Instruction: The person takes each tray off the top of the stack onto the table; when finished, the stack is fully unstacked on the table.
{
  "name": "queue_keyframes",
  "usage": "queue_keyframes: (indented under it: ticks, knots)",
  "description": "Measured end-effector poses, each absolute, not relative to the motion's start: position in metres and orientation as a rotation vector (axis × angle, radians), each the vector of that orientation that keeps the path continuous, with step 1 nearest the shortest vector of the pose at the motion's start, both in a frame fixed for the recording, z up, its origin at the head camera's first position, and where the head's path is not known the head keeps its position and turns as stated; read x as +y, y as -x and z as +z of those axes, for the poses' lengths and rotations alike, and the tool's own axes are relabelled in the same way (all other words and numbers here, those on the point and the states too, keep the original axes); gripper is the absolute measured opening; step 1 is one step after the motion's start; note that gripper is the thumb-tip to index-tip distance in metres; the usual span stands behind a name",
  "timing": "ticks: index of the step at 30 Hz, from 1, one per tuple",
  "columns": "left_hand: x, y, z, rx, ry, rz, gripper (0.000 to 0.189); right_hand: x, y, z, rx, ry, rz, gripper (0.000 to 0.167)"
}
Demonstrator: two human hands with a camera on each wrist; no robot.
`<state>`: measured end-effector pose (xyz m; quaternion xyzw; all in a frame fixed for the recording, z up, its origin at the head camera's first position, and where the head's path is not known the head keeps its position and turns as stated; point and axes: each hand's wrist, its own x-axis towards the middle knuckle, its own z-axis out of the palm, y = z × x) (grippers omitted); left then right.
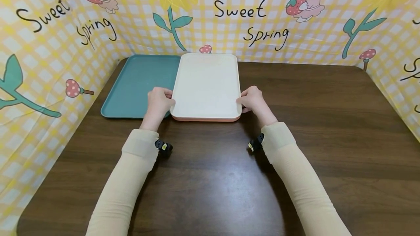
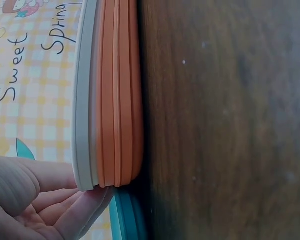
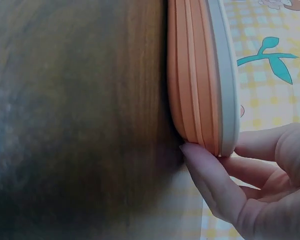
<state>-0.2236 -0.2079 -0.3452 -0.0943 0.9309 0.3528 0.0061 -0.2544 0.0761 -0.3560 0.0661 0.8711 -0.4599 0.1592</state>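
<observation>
A white tray (image 1: 206,85) lies on top of orange trays (image 1: 206,120), their edges lined up in one stack. At the stack's left side my left hand (image 1: 159,101) pinches the edge, thumb on the white rim and fingers lower down. My right hand (image 1: 252,99) grips the opposite side the same way. In the right wrist view, one finger of the right hand (image 3: 270,182) reaches down along the orange edges (image 3: 195,75). The left hand (image 2: 45,200) shows its fingertips under the white rim (image 2: 85,100), against the orange layers. The fingers' far ends are partly hidden.
A teal tray (image 1: 144,79) lies flat on the table, left of the stack and partly behind my left hand. The dark wooden table (image 1: 328,137) extends to the right and in front. A yellow checked cloth (image 1: 210,28) hangs along the back and sides.
</observation>
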Motion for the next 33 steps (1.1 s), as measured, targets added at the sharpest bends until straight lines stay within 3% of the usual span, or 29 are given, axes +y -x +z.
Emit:
queue_keyframes:
  ticks: [18, 33]
  knots:
    - [-0.202, 0.222, -0.347, 3.017, 0.241, 1.045, 0.029, 0.079, 0.254, -0.341, 2.580, -0.202, -1.314, 0.017]
    - [-0.200, 0.223, -0.346, 3.021, 0.233, 0.886, 0.028, 0.086, 0.253, -0.329, 2.340, -0.242, -1.657, 0.036]
